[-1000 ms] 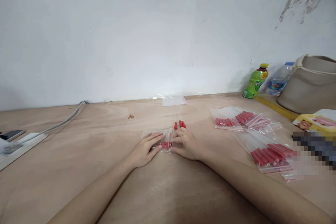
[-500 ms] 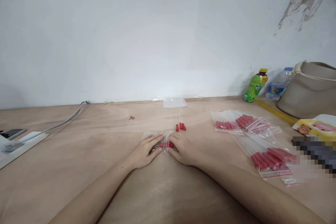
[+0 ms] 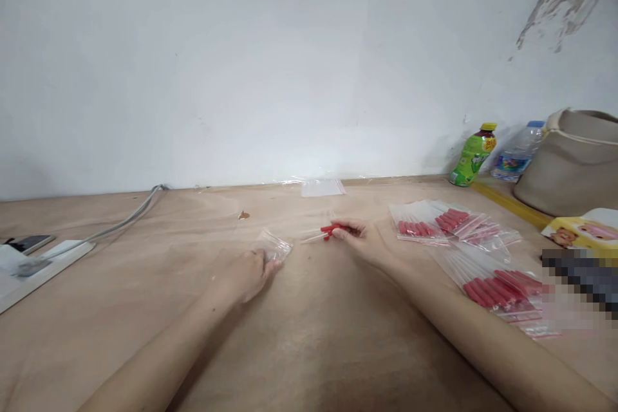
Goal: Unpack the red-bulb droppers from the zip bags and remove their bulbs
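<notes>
My left hand (image 3: 251, 273) is closed around a clear zip bag (image 3: 277, 246), whose red-striped end sticks out past the fingers to the right. Whatever lies inside that bag is hidden by the hand. To its right, my right hand (image 3: 355, 235) pinches droppers with red bulbs (image 3: 326, 230) between thumb and fingers. Their clear thin tubes point left, toward the bag. Another dropper seems to lie just beside them; how many are held I cannot tell. Both hands are low over the brown tabletop.
Filled zip bags of red-bulbed droppers (image 3: 487, 293) lie at right, with more bags (image 3: 420, 225) behind them. A flat zip bag (image 3: 322, 188) rests by the wall. Two bottles, the green one (image 3: 476, 156) nearer, and a grey bucket (image 3: 570, 167) stand back right. A cable (image 3: 130, 215) runs at left.
My hands have moved apart. The left has drawn the zip bag leftward and closed around it. My right hand has left the bag and taken hold of droppers that lay on the table.
</notes>
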